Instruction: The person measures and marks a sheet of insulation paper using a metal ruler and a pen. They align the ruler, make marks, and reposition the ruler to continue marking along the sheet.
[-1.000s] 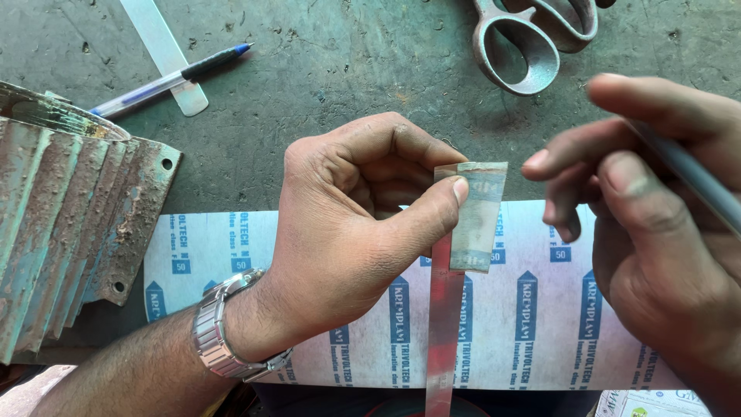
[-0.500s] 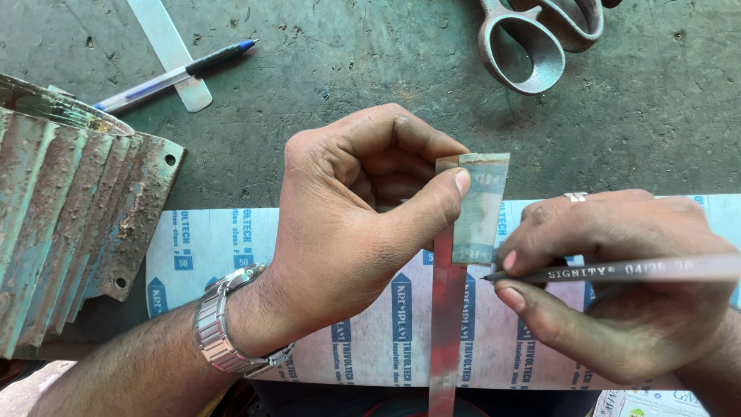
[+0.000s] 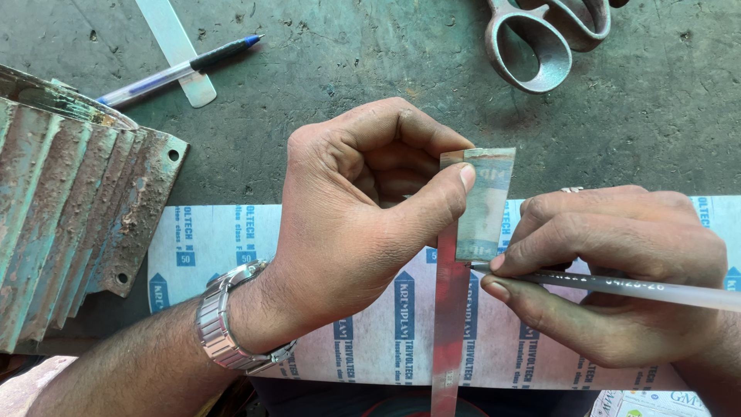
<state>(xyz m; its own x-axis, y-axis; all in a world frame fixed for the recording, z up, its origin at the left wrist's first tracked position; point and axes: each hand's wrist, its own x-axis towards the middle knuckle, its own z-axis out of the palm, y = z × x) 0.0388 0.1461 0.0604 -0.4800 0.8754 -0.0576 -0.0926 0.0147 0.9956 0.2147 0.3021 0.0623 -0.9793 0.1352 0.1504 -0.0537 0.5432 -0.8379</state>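
Note:
My left hand (image 3: 363,208) pinches a small worn rectangular slip (image 3: 485,205) against a thin metal ruler (image 3: 449,324), both lying upright across a white sheet printed with blue marks (image 3: 216,247). My right hand (image 3: 610,270) grips a clear-barrelled pen (image 3: 656,289) and its tip touches the sheet at the lower right edge of the slip, beside the ruler. A metal watch (image 3: 228,324) is on my left wrist and a ring on my right hand.
A ribbed, rusty metal casting (image 3: 69,224) lies at the left on the dark green bench (image 3: 332,93). A blue-capped pen (image 3: 177,69) and a white plastic strip (image 3: 174,46) lie at the top left. Large metal scissors handles (image 3: 540,38) are at the top right.
My right hand has come down from the right edge, turned the pen and set its tip against the sheet by the slip. My left hand has kept its hold.

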